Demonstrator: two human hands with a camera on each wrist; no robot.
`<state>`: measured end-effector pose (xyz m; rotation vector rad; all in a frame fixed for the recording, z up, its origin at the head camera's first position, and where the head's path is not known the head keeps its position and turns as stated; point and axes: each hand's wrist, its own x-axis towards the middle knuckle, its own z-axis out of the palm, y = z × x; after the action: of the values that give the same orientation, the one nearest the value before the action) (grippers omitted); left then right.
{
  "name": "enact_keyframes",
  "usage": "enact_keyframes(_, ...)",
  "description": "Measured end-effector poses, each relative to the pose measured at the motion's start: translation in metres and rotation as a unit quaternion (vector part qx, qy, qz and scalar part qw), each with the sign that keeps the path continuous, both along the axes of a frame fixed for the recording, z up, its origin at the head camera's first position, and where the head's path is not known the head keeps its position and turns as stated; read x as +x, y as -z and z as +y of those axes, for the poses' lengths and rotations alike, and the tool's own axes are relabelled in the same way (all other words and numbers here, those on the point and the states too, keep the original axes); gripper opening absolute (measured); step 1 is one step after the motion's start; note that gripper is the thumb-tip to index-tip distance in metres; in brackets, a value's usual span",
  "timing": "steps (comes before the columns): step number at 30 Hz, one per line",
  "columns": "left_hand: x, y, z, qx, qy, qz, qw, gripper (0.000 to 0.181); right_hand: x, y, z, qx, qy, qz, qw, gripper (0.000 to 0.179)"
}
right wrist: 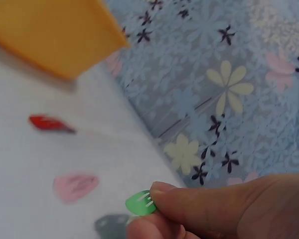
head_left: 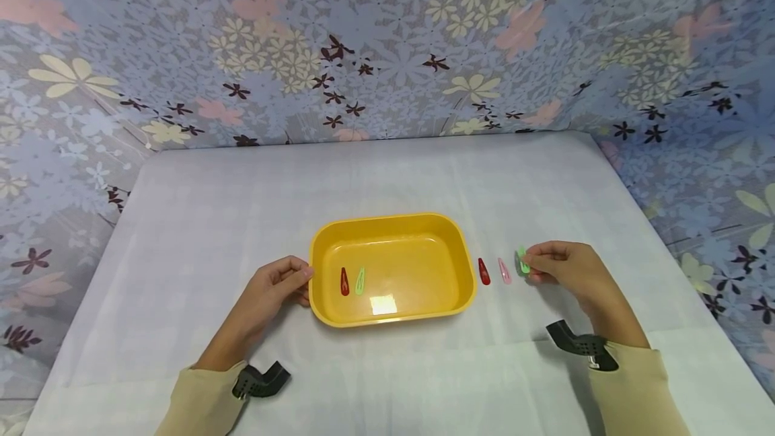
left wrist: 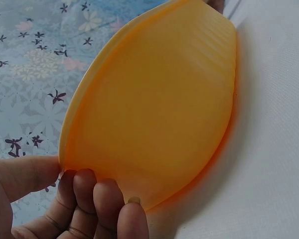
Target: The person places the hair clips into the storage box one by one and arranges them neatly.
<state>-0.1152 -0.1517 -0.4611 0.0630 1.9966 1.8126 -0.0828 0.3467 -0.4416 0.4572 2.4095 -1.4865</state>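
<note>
My left hand pinches the left rim of a yellow plastic tray; in the left wrist view the thumb is on the rim and the fingertips lie against the outer wall. Inside the tray's left part lie a red snap hair clip and a light green hair clip. My right hand pinches a green hair clip between thumb and fingers, close over the cloth, with a dark shadow under it. Left of that hand a pink hair clip and another red hair clip lie on the cloth.
A white cloth covers the table. Flowered fabric hangs behind it and at both sides. Each wrist wears a black camera mount over a beige sleeve.
</note>
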Motion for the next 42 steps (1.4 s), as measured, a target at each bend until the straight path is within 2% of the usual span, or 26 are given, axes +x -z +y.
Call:
enact_keyframes(9, 0.000, -0.001, 0.000, 0.006, 0.002, 0.000, 1.0000, 0.032, -0.007, -0.020, -0.011, -0.079, 0.002, 0.039, 0.9962, 0.042)
enact_keyframes(17, 0.000, -0.001, -0.001, 0.008, 0.005, 0.003, 0.9999, 0.032, -0.009, -0.038, -0.041, -0.169, 0.014, 0.069, 0.9831, 0.024)
enact_keyframes(31, 0.000, -0.003, 0.001, 0.008, 0.011, 0.006, 0.9999, 0.033, -0.019, -0.045, -0.092, -0.151, -0.034, 0.063, 0.9860, 0.039)
enact_keyframes(36, 0.001, -0.001, 0.000, 0.005, 0.009, 0.009, 0.9999, 0.032, -0.026, -0.043, -0.114, -0.161, -0.045, 0.050, 0.9847, 0.036)
enact_keyframes(42, 0.001, 0.000, 0.000, 0.005, 0.008, 0.010, 0.9999, 0.031, -0.032, -0.036, -0.141, -0.194, -0.073, 0.042, 0.9774, 0.028)
